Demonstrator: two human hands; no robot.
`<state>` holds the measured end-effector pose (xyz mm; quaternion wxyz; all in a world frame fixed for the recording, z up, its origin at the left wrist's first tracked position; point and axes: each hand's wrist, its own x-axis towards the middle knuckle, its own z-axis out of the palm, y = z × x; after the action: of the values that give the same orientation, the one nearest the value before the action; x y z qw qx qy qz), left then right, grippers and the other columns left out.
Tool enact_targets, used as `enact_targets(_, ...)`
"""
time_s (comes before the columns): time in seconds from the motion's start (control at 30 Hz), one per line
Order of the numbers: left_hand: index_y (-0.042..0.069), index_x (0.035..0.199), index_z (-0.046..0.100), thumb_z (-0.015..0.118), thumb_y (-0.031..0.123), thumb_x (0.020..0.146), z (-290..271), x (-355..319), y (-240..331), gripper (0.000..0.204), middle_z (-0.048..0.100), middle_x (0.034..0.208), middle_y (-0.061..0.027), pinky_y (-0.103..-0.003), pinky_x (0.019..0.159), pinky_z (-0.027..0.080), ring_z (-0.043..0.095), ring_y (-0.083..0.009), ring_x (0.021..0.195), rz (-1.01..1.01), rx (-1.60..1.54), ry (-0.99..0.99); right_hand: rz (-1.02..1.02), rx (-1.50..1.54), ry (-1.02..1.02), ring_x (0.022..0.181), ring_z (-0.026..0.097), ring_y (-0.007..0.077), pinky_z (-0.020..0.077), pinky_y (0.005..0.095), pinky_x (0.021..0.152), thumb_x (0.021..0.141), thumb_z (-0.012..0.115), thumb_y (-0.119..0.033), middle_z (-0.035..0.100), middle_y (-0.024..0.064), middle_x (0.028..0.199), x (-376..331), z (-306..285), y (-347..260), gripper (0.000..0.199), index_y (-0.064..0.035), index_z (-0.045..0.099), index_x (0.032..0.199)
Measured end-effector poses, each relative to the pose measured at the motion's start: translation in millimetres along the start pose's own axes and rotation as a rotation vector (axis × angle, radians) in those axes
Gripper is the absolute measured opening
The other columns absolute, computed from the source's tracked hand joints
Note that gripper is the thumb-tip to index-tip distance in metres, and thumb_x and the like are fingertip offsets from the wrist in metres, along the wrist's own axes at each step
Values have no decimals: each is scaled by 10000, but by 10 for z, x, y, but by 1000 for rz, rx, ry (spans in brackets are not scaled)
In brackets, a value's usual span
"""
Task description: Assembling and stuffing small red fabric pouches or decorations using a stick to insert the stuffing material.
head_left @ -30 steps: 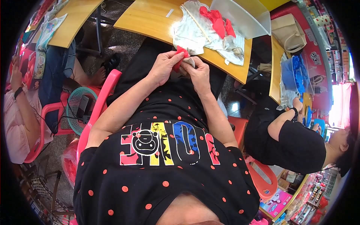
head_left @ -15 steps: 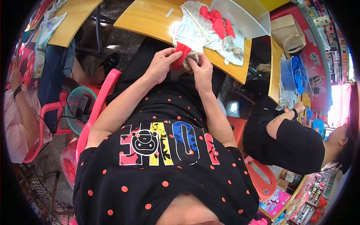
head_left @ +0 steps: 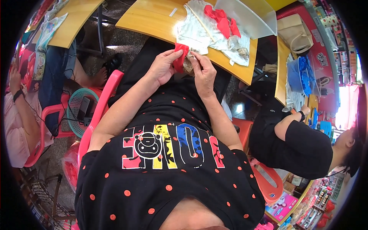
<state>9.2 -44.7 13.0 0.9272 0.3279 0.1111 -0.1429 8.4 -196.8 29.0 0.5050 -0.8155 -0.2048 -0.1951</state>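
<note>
My left hand pinches a small red cloth piece at the near edge of a yellow wooden table. My right hand grips a small tan fluffy item pressed against the red piece, fingers closed on it. Just beyond my hands, white fabric lies on the table with more red cloth pieces on top. I wear a black shirt with red dots.
A clear plastic tray stands at the table's far right. A person in black sits on an orange chair at my right beside a table with a blue basket. A person in pink sits at my left; my pink chair shows beneath.
The red piece has been drawn up between my hands, and more of it shows above my left fingers. Both hands stay together at the table edge.
</note>
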Motion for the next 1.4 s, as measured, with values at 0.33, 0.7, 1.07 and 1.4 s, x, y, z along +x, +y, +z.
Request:
enact_targets(0.33, 41, 1092, 576, 583, 177, 903, -45, 42, -21, 233, 635, 1017, -53, -327, 829, 500, 614, -147, 908, 31, -26, -46, 152, 178, -115, 785, 567, 61, 458, 208, 730, 878, 620, -107, 645, 19, 849, -4, -10, 60, 177, 31, 640, 987)
enact_targets(0.7, 39, 1071, 578, 627, 187, 870, -43, 29, 5, 254, 629, 993, -64, -322, 774, 512, 613, -146, 901, -7, 34, 8, 421, 655, -39, 755, 556, 39, 461, 179, 703, 866, 632, -75, 627, 0, 879, -28, 64, 25, 183, 29, 614, 1015)
enact_targets(1.07, 42, 1086, 574, 651, 169, 843, -43, 4, 57, 285, 623, 974, -51, -326, 775, 499, 607, -152, 887, -95, 38, -14, 349, 424, -99, 744, 544, 30, 449, 182, 672, 862, 631, -72, 628, -12, 850, -54, 86, 126, 151, 29, 640, 973)
enact_targets(1.4, 29, 1028, 614, 672, 123, 819, -105, 31, -8, 236, 636, 933, -58, -291, 786, 478, 601, -135, 853, -34, -5, 9, 50, 13, -226, 666, 588, 172, 454, 261, 619, 790, 662, -70, 606, 105, 772, 48, -67, -110, 138, 23, 657, 891)
